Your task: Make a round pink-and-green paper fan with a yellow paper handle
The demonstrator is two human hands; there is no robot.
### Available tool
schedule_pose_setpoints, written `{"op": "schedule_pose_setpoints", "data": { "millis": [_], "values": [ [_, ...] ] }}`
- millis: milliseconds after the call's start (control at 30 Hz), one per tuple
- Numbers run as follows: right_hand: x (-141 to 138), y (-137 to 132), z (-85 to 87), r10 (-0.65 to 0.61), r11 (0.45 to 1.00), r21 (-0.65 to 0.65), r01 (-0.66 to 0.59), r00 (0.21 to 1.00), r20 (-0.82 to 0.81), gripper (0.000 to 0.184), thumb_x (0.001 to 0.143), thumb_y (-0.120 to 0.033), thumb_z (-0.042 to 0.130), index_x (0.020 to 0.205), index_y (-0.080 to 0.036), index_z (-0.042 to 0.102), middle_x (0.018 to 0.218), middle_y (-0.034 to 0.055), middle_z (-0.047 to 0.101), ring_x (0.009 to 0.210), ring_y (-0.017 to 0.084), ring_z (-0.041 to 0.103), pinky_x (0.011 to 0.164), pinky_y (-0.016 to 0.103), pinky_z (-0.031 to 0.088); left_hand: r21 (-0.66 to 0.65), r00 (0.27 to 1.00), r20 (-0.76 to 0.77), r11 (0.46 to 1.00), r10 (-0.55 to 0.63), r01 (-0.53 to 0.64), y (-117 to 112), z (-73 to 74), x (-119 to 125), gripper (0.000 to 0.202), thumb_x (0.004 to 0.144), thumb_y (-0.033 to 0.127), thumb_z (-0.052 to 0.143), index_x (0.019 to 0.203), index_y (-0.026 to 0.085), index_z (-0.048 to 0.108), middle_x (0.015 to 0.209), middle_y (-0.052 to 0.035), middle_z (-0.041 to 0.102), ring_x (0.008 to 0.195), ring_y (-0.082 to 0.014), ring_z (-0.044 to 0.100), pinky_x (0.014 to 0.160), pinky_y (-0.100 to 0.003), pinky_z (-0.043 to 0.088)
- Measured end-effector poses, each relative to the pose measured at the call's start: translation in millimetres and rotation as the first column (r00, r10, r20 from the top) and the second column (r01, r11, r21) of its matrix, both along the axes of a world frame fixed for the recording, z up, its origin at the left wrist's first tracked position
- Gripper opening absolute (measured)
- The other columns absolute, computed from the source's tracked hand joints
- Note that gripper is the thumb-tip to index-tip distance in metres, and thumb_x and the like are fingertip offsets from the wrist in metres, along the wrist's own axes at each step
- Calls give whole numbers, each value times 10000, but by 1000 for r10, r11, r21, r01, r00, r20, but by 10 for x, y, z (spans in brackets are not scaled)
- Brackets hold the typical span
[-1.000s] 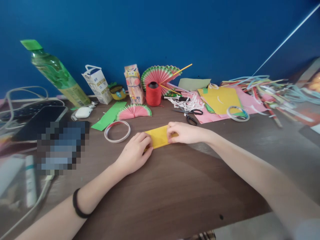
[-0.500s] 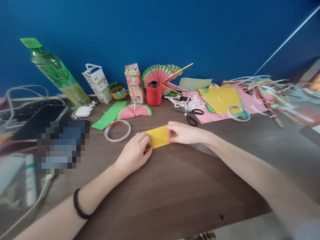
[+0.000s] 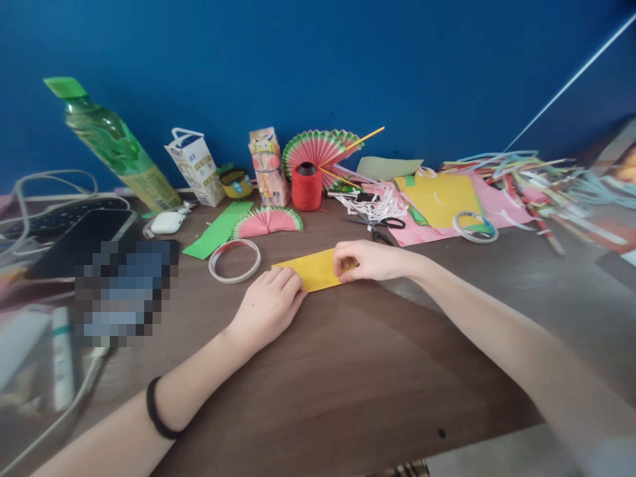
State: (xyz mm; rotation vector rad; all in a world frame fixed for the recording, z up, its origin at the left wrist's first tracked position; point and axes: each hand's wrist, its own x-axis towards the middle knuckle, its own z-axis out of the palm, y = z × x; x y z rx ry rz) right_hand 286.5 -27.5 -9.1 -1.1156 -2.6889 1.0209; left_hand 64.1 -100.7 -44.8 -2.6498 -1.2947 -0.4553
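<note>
Yellow paper strip (image 3: 320,270) lies on the dark brown desk (image 3: 318,384), btwn its back edge & front edge, well in from the latter. It's a plain matte rect., longer than wide, w/ straight long sides, running a bit aslant: R end sits further back than L end. Far L corner pokes out past the L fingers as a neat pt.; R end's mostly covered. One layer or folded, can't tell.

L hand (image 3: 273,298) lies palm down over the strip's L part, fingers together & slightly bent on top; thumb's mostly hidden, so can't tell if it grips. R hand (image 3: 370,260) has thumb & forefinger clamped on the strip's R end. Black band (image 3: 158,412) circles the L wrist.

Tape roll (image 3: 232,278) lies flat just beyond the L hand. Toward the desk's back edge: green strip (image 3: 213,232), pink pleated fan (image 3: 268,222) w/ green rim, upright red spool (image 3: 307,189). Black-handled scissors (image 3: 381,235) lie just behind the R hand. Toward the back R corner, yellow sheet (image 3: 440,199) lies over pink & green paper, w/ a 2nd roll (image 3: 479,240) overlapping its near R corner.
</note>
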Motion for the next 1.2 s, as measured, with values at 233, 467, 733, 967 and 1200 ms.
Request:
{"op": "schedule_pose_setpoints", "data": {
  "millis": [233,467,733,967,1200],
  "values": [
    [1,0,5,-6,1000,31,5,1000,12,56,760,-182,616,715,-150,607,827,8,526,701,106,510,662,241,396,-80,991,132,997,9,1,25,-18,-21,196,900,227,392,755,179,515,784,-50,586,756,-188,501,705,-320,437],
    [-10,-16,-19,-51,997,66,50,999,17,110,788,-156,564,679,-149,557,883,9,495,669,82,496,657,235,388,-201,959,273,979,75,-19,46,3,-18,125,842,161,437,724,194,460,777,-33,550,765,-181,502,693,-313,443],
    [-24,-8,-78,-64,996,55,65,998,-22,70,766,-145,576,711,-155,535,865,6,472,656,82,483,635,234,399,-233,938,332,972,103,-24,71,-15,-29,121,796,118,465,711,195,427,772,-19,518,751,-163,498,681,-288,442],
    [27,42,-57,-57,998,-2,57,997,-43,66,743,-136,608,699,-150,561,902,14,487,660,80,498,650,242,424,-154,970,237,988,48,-11,48,-17,-32,134,835,218,508,713,192,458,767,-22,548,749,-177,489,673,-301,429],
    [100,104,-70,-3,996,-85,-5,996,-88,49,715,-149,632,693,-149,588,978,30,501,717,91,534,703,254,453,-202,952,295,979,80,-19,55,-9,-45,112,830,199,520,720,184,507,767,-19,574,758,-172,524,689,-297,445]
  ]
}}
